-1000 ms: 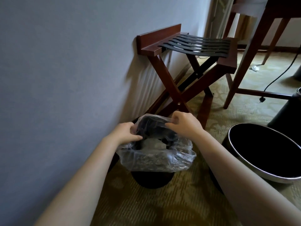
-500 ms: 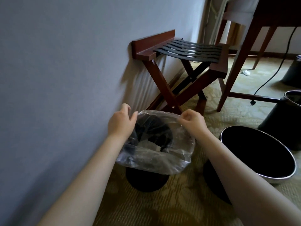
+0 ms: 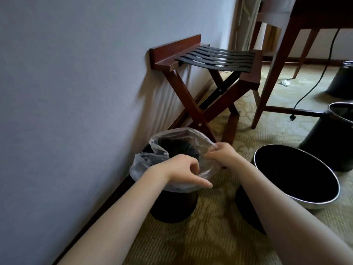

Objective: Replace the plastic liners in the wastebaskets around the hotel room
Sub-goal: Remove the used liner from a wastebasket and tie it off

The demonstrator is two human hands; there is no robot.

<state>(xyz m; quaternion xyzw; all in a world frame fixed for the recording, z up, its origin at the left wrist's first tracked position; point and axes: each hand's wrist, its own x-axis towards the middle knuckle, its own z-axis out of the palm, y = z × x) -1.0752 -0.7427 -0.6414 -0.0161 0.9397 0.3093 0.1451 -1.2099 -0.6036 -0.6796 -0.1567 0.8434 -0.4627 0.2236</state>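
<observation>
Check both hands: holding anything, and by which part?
Right hand pinches the plastic liner at the right side of its rim. Left hand is over the near rim; grip cannot be told.

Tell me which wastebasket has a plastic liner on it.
The wastebasket beside the wall: a clear liner drapes its rim. The other three look unlined.

Four round black wastebaskets [image 3: 172, 207] are in view, with just one clear plastic liner [image 3: 145, 165] among them, and two bare hands: one left hand [image 3: 183, 169] and one right hand [image 3: 223, 155]. There is one dark red wooden luggage rack [image 3: 172, 52] with black straps, one dark wooden desk [image 3: 315, 16], one black power cable [image 3: 292, 117] and one crumpled white scrap [image 3: 285, 82]
</observation>
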